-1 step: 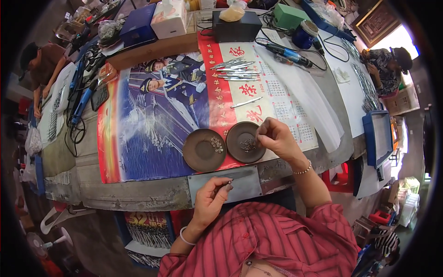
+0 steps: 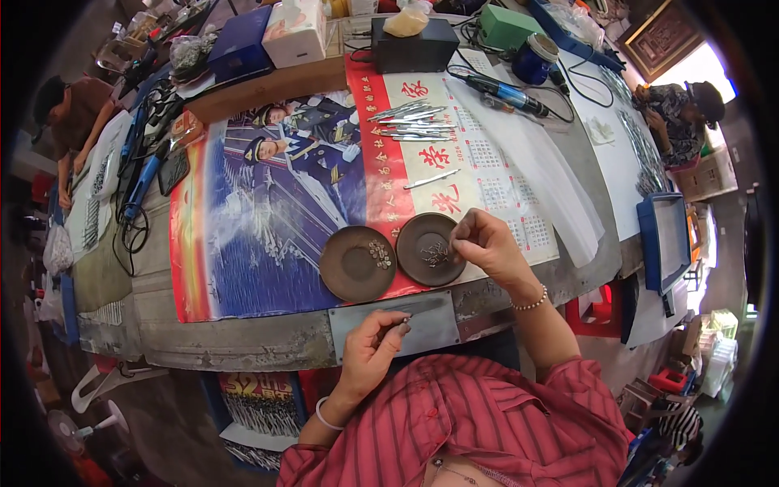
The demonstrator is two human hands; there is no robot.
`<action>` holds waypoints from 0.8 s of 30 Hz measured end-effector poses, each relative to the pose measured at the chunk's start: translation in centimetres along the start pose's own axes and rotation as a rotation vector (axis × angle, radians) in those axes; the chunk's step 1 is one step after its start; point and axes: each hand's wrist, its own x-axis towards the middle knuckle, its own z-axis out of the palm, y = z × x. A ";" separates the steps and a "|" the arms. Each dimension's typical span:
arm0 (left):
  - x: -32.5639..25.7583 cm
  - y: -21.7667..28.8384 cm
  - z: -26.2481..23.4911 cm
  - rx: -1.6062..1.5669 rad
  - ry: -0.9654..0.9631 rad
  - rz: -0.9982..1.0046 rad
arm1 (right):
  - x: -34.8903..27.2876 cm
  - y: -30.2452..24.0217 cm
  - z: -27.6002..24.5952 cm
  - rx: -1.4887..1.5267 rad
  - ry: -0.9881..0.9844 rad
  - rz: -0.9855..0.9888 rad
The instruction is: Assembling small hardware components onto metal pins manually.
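My left hand (image 2: 372, 347) is closed in a pinch above the metal plate (image 2: 438, 325) at the table's near edge. A tiny round piece shows at its fingertips, too small to name. My right hand (image 2: 488, 247) also pinches, thumb against forefinger, at the right rim of a brown dish (image 2: 412, 268); whatever it may hold is hidden. Small thin metal pins (image 2: 434, 255) lie in that dish. Just left of it, a second brown dish (image 2: 341, 276) holds small round metal pieces (image 2: 379, 254).
Beneath the dishes is a calendar poster (image 2: 268, 268) with a pile of slim metal tools (image 2: 410, 122) and a single one (image 2: 432, 179). A blue handpiece (image 2: 507, 94) with a cable rests behind. At right stands a blue tray (image 2: 665, 243). People work at both sides.
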 end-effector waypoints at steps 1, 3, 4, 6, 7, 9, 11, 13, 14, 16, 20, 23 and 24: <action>0.3 0.0 0.1 0.082 -0.008 0.038 | -0.5 -0.1 0.3 0.002 0.002 0.006; 1.2 0.9 0.3 0.269 -0.054 0.197 | -1.5 -0.5 1.0 0.089 -0.011 0.081; 1.7 1.4 0.4 0.457 -0.100 0.362 | -2.1 -0.7 0.9 0.100 -0.042 0.142; 2.2 1.7 0.9 0.520 -0.093 0.460 | -2.9 -1.5 1.2 0.128 -0.083 0.185; 2.4 1.9 1.1 0.582 -0.085 0.565 | -3.2 -1.7 1.4 0.152 -0.125 0.223; 2.6 2.8 1.3 0.699 -0.100 0.649 | -3.5 -1.7 1.7 0.179 -0.187 0.231; 3.2 2.9 1.0 0.879 -0.134 0.864 | -3.9 -1.5 2.0 0.208 -0.245 0.239; 3.3 3.9 0.9 0.981 -0.190 0.907 | -4.2 -1.3 2.3 0.190 -0.342 0.154; 3.3 4.4 0.9 1.082 -0.241 0.960 | -4.4 -1.5 2.6 0.153 -0.351 0.143; 3.3 4.7 0.8 1.120 -0.248 0.998 | -4.8 -1.6 2.8 0.109 -0.381 0.187; 3.1 5.0 0.7 1.200 -0.274 1.058 | -5.0 -3.1 3.5 0.004 -0.417 0.237; 3.0 5.1 0.7 1.218 -0.276 1.082 | -4.9 -3.0 3.7 -0.026 -0.415 0.219; 3.0 5.1 0.7 1.217 -0.277 1.081 | -4.9 -3.1 3.8 -0.025 -0.414 0.220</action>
